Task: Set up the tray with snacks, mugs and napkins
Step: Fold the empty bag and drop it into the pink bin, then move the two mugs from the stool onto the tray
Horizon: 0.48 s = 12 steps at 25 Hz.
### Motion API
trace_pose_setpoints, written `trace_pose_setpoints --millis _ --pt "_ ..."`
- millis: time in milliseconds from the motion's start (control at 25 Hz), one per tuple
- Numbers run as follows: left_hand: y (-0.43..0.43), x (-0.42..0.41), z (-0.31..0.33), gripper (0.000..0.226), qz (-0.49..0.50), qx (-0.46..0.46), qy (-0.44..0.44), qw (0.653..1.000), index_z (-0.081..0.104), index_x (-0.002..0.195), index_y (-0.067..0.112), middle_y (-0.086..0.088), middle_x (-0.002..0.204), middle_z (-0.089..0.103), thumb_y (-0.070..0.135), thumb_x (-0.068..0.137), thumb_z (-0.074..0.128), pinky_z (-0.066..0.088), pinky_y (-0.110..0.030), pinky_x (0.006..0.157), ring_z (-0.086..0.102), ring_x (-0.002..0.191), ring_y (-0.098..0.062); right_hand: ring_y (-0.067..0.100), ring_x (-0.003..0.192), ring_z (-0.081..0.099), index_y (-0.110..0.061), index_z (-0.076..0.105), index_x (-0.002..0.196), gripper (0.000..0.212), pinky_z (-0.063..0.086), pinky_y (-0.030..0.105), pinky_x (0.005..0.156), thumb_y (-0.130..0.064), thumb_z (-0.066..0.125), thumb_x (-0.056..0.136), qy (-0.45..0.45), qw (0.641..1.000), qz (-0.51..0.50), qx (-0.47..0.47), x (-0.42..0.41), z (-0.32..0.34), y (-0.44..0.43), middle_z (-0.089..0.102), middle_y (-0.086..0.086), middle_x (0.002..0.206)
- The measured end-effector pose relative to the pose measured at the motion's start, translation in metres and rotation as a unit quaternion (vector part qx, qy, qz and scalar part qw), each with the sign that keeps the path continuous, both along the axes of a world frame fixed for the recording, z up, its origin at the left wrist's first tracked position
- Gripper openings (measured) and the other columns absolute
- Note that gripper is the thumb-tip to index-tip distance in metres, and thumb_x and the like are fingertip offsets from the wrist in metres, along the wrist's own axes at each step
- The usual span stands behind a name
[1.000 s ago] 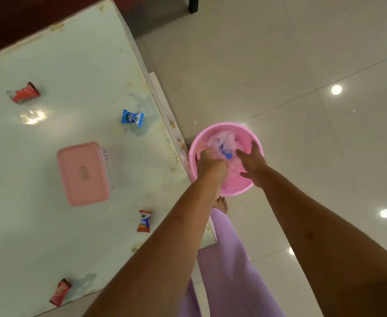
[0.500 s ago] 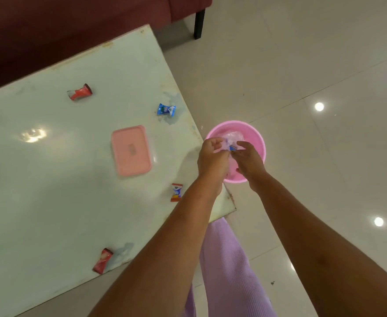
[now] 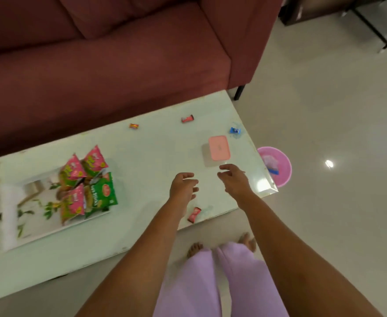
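Change from half a second earlier: both hands have left the pink basin (image 3: 279, 165) and now hover over the surface (image 3: 156, 156); the clear wrapper they held there lies in the basin, which stands on the floor just past the surface's right edge. The view has swung up and left, bringing the tray and the maroon sofa (image 3: 110, 56) into sight.

Left hand (image 3: 183, 186): fingers loosely curled, apart, holding nothing, above bare surface right of centre.
Right hand (image 3: 234, 179): fingers spread and slightly bent, empty, just near of the pink-lidded box (image 3: 217, 148), not touching it.

Tray (image 3: 28, 227): white with a leaf print, at the left of the surface, well apart from both hands. Its left side is blurred and its rim is hard to trace.
Snack packets (image 3: 85, 181): pink and green bags piled on the tray's right half; the count is unclear where they overlap.

Loose sweets on the surface: a red one (image 3: 194, 214) near the near edge, partly behind the left forearm; a red one (image 3: 187, 119), an orange one (image 3: 133, 126) and a blue one (image 3: 234, 130) along the far side.

Cut off: the sofa at the top and left; the forearms at the bottom edge. Lilac trousers (image 3: 222, 282) and bare feet show below the surface.
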<state>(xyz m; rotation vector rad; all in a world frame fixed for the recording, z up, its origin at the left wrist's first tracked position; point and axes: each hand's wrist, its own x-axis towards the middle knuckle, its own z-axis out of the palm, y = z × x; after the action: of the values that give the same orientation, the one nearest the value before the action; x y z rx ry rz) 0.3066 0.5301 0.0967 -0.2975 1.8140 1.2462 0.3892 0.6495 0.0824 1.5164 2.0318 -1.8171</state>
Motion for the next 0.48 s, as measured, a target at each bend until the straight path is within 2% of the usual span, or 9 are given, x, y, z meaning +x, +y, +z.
trace_pose_setpoints --millis 120,200,320,480 --pt "-0.061 -0.013 0.015 0.018 0.01 -0.014 0.006 1.0 0.054 0.105 0.017 -0.008 0.107 0.061 0.007 0.09 0.051 0.049 -0.036 0.086 0.06 0.088 -0.022 0.008 0.062 0.047 -0.012 0.057 0.117 0.028 0.037 0.018 0.057 -0.017 0.055 0.09 -0.022 0.991 0.132 0.017 -0.018 0.022 -0.061 0.052 -0.005 0.077" --pt "-0.104 -0.018 0.025 0.017 0.026 -0.008 0.009 1.0 0.054 0.104 0.017 -0.007 0.106 0.062 0.008 0.089 0.052 0.048 -0.033 0.08 0.06 0.086 -0.021 0.009 0.066 0.049 -0.014 0.056 0.118 0.028 0.038 0.017 0.057 -0.02 0.054 0.09 -0.039 0.979 0.197 0.026 -0.028 0.033 -0.102 0.055 -0.001 0.086" --pt "-0.174 -0.018 0.033 0.016 0.06 0.005 0.019 0.998 0.055 0.102 0.017 -0.005 0.102 0.062 0.009 0.089 0.052 0.047 -0.029 0.071 0.06 0.079 -0.016 0.013 0.077 0.052 -0.014 0.056 0.119 0.029 0.038 0.016 0.058 -0.021 0.054 0.091 -0.042 0.962 0.267 0.047 -0.035 0.042 -0.165 0.057 0.002 0.096" --pt "-0.271 0.0 0.036 0.013 0.111 0.011 0.028 0.993 0.055 0.1 0.017 -0.004 0.098 0.062 0.009 0.089 0.052 0.045 -0.028 0.069 0.058 0.077 -0.015 0.019 0.087 0.053 -0.011 0.056 0.12 0.03 0.041 0.024 0.069 -0.02 0.055 0.091 -0.033 0.941 0.326 0.084 -0.041 0.052 -0.244 0.058 0.006 0.102"
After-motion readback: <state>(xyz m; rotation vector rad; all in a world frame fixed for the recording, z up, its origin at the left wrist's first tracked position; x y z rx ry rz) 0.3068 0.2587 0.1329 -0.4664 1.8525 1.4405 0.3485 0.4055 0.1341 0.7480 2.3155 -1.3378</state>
